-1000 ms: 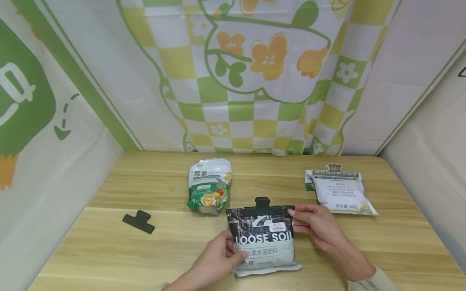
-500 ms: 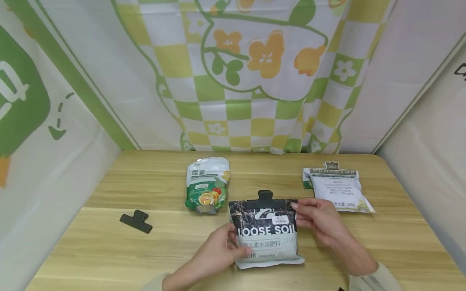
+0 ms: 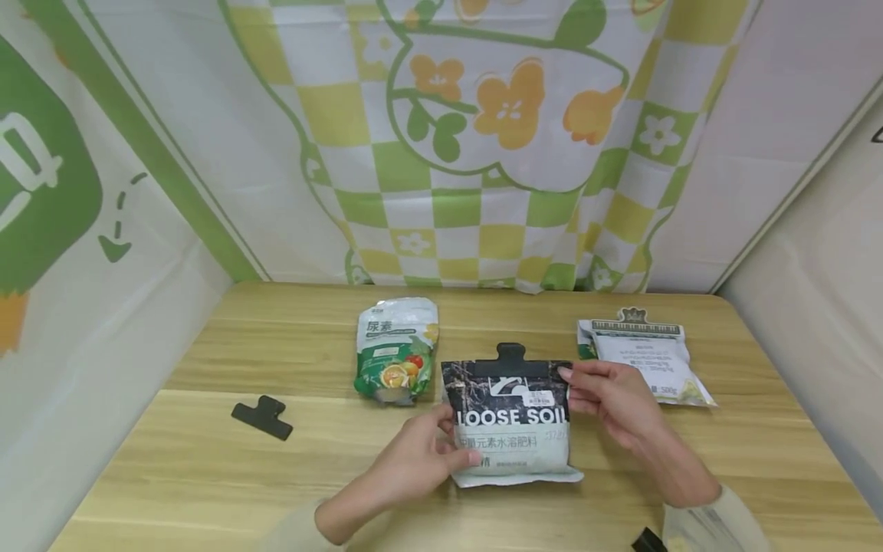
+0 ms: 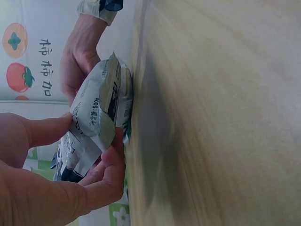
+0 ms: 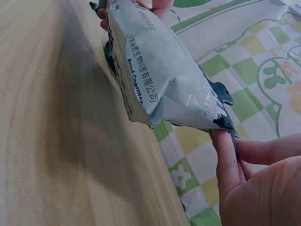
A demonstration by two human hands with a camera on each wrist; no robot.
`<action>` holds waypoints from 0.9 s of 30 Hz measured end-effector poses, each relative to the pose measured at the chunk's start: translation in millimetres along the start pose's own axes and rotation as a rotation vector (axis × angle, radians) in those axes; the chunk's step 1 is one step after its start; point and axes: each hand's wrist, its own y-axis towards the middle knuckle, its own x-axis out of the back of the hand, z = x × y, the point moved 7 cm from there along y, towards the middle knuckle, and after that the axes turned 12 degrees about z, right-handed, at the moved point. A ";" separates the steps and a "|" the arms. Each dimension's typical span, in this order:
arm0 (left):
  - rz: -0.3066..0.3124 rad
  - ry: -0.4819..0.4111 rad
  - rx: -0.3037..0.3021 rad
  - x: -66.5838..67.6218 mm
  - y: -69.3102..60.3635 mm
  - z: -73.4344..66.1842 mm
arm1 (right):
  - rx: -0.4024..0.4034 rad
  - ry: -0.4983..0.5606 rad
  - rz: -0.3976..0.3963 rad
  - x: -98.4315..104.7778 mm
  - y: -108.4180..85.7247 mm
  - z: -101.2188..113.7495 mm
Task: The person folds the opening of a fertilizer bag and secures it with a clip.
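Note:
Both hands hold a black and pale grey "LOOSE SOIL" fertilizer bag, raised off the table as its shadow in the wrist views shows. A black clip is clamped along the bag's top edge. My left hand grips the lower left side, thumb on the front and fingers behind. My right hand pinches the top right corner between thumb and fingers. From the right wrist view, the bag's bottom fold faces the camera. A second black clip lies on the table at the left.
A green and white pouch lies toward the back of the wooden table. Behind the right hand lies a white bag closed with a piano-patterned clip. A checkered curtain hangs behind the table.
Both hands have carried the fertilizer bag a little away from me and slightly to the right. Their grip looks the same, and the other bags and loose clip stay in place.

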 end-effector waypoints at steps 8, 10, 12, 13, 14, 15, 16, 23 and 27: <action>-0.030 0.022 0.025 8.0 7.0 -3.8 | 0.006 -0.015 -0.010 0.5 7.6 7.5; -0.040 0.032 0.030 9.8 9.0 -4.3 | 0.008 -0.025 -0.010 0.1 10.5 9.2; -0.049 0.041 0.032 11.1 11.4 -4.5 | 0.011 -0.023 -0.014 0.5 13.4 10.3; -0.051 0.042 0.032 11.6 12.7 -4.5 | 0.013 -0.021 -0.016 1.1 14.7 10.8; -0.051 0.040 0.031 11.9 14.3 -4.6 | 0.014 -0.016 -0.020 1.9 15.9 11.1; -0.049 0.033 0.025 12.0 16.0 -4.8 | 0.016 -0.011 -0.023 2.8 17.1 11.4; -0.048 0.030 0.020 12.3 17.7 -5.1 | 0.019 -0.005 -0.028 3.9 18.2 11.8; -0.047 0.013 -0.008 16.0 31.4 -8.3 | 0.035 -0.014 -0.063 11.6 25.9 15.7; -0.045 -0.009 -0.012 18.8 39.7 -7.9 | 0.027 -0.016 -0.079 15.0 31.4 16.6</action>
